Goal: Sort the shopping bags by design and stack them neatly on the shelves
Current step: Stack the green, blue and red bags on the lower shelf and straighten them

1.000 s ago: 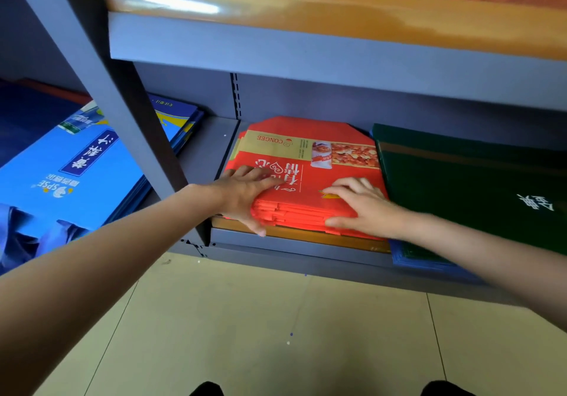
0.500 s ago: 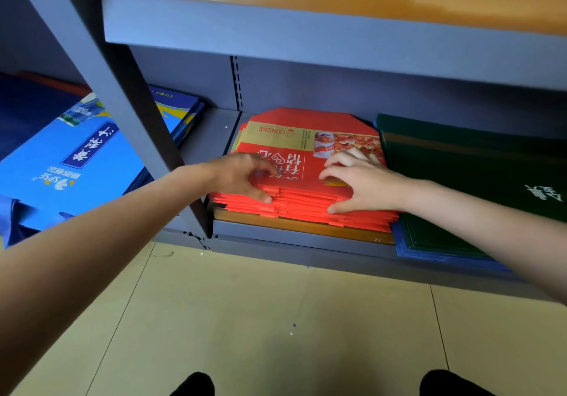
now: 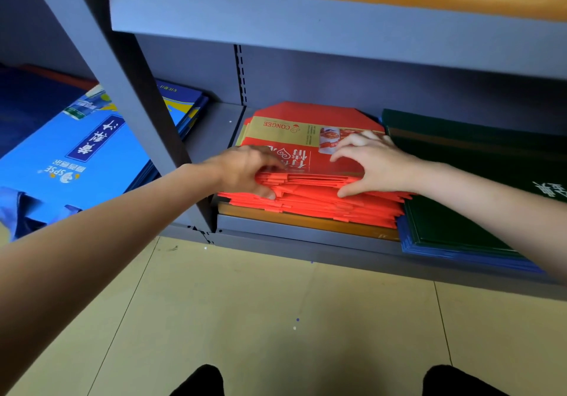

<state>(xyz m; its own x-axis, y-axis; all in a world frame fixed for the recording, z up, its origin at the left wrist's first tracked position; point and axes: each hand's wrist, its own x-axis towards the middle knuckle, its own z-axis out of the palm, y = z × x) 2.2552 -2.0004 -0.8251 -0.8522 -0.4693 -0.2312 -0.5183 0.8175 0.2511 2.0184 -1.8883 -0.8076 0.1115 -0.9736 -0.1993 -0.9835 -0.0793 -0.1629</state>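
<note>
A stack of flat red shopping bags (image 3: 316, 202) with a gold "CONGEE" band lies on the bottom shelf (image 3: 300, 233). My left hand (image 3: 245, 168) grips the stack's front left corner, fingers on top and thumb against the front edge. My right hand (image 3: 371, 162) grips the front right part the same way, thumb tucked among the upper bags. The bags' front edges are fanned out unevenly. A dark green pile of bags (image 3: 460, 180) lies right beside the red one, over some blue bags (image 3: 460, 256).
Light blue bags (image 3: 76, 156) lie in the neighbouring bay to the left, behind a grey upright post (image 3: 129, 88). The upper shelf (image 3: 306, 24) overhangs close above. Beige tiled floor (image 3: 276, 319) spreads in front, with my shoes (image 3: 199, 380) at the bottom edge.
Both hands slid farther back over the red stack and their thumbs closed on its front edge. The stack shifted deeper onto the shelf. The camera moved closer.
</note>
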